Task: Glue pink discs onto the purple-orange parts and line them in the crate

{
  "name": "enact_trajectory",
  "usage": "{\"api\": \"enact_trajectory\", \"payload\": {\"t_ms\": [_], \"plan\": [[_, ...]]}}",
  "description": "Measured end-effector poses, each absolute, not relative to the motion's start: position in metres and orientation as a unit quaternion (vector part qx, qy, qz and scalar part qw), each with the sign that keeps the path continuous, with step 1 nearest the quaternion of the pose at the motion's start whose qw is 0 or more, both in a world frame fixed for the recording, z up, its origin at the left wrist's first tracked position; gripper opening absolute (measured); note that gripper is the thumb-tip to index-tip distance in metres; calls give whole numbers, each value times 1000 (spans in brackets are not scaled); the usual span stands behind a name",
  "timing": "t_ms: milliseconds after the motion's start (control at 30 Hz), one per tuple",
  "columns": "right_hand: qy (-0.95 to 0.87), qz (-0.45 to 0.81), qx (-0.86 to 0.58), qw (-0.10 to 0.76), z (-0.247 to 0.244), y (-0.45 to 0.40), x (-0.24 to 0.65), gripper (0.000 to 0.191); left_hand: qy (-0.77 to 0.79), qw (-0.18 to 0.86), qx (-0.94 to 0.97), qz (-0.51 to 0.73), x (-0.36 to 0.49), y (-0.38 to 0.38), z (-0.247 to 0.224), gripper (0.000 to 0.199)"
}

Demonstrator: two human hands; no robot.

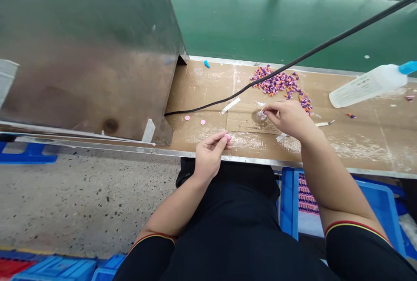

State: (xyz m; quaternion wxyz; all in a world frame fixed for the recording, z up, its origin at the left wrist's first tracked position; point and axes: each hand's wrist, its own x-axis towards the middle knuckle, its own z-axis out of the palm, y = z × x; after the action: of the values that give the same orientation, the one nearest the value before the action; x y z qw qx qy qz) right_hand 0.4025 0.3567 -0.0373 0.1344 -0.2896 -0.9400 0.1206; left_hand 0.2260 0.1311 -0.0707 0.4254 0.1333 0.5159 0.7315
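The clear cup (260,116) stands on a flat sheet of cardboard (237,122) on the worktop (358,135), and both hands work close around it. The right hand (265,113) is at the cup, thumb and fingers drawn narrow at its rim; whether they grip the cup itself or something small inside it, I cannot tell. The left hand (227,137) is to the left of the cup and nearer the body, pinching a pink disc (227,137) between thumb and fingers. Two more discs, one (186,117) and another (203,122), lie flat farther to the left of the cup. Beyond the cup and to its right spreads a pile of small purple and orange pieces (276,82); a bottle (368,85) lies well to the cup's right. For good work here, the left hand should hold its disc lightly by the edge, level and steady, leaving the face uncovered. The right hand would do best with a light fingertip touch, since a hard push could slide or tip the cup. The wrist should stay low and clear of the loose pieces, which look easy to scatter.
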Motion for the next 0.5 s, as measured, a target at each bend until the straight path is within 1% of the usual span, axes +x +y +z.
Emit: {"api": "enact_trajectory", "payload": {"t_ms": [167,267,333,400,500], "plan": [[-931,121,-308,152,-34,353,407,21,511,439,109,731,228,135,-66,47],[-901,163,-334,223,-26,331,407,17,512,431,125,733,230,136,-67,46],[-861,246,-332,296,-22,303,401,13,516,416,146,735,231,137,-69,45],[-804,368,-303,356,-23,270,391,9,531,385,185,732,232,138,-71,42],[-705,517,-273,401,-31,223,374,7,579,275,288,712,232,138,-74,28]]}}
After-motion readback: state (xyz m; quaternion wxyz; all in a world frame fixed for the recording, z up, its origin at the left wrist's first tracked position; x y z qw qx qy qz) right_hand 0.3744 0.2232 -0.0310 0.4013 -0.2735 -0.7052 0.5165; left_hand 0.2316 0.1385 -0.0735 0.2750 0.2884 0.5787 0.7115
